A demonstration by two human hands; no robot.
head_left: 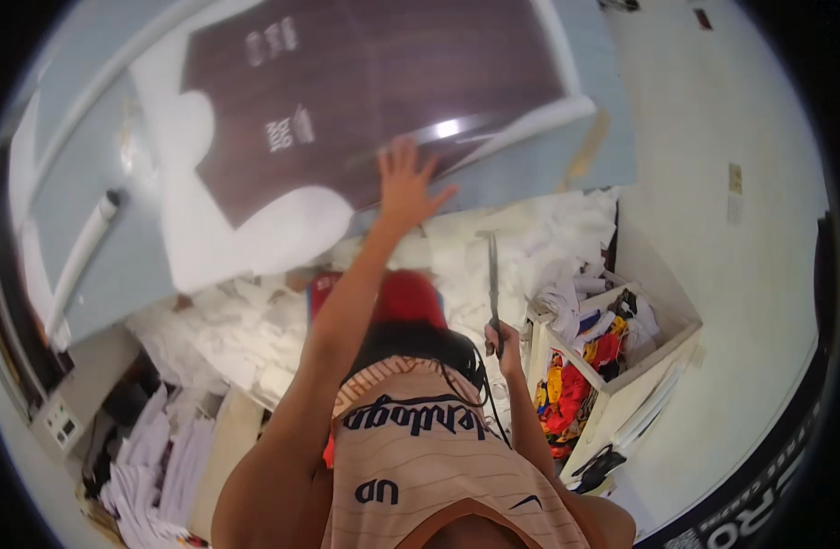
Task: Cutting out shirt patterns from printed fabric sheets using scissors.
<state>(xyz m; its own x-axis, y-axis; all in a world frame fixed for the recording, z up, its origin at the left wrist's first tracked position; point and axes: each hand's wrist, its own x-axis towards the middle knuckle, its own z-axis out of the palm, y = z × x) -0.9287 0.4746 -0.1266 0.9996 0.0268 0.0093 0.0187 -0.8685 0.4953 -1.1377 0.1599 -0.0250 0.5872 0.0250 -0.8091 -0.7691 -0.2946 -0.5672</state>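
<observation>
I've L hand (408, 188) spread, gripping nothing, at near edge of dark printed sheet (438, 69) on blue-grey table (520, 166); contact unclear. R hand (502, 346) grasps scissors (493, 274), blades up, apart from sheet. Risk: uneven L pressure could crease/slide sheet; careless R swing could nick L fingers.

Open air btwn L hand (407, 190) and scissors (493, 274), over white scraps (557, 233); passable. Scissors, blades tableward in R hand (504, 348), obstruct centre-R. Box (653, 360) w/ cloth (606, 349) bars low reach, far R. L arm (346, 306) blocks crossing nr front edge of brown sheet (374, 91). White roll (84, 242) in way, L end of table (127, 284).
</observation>
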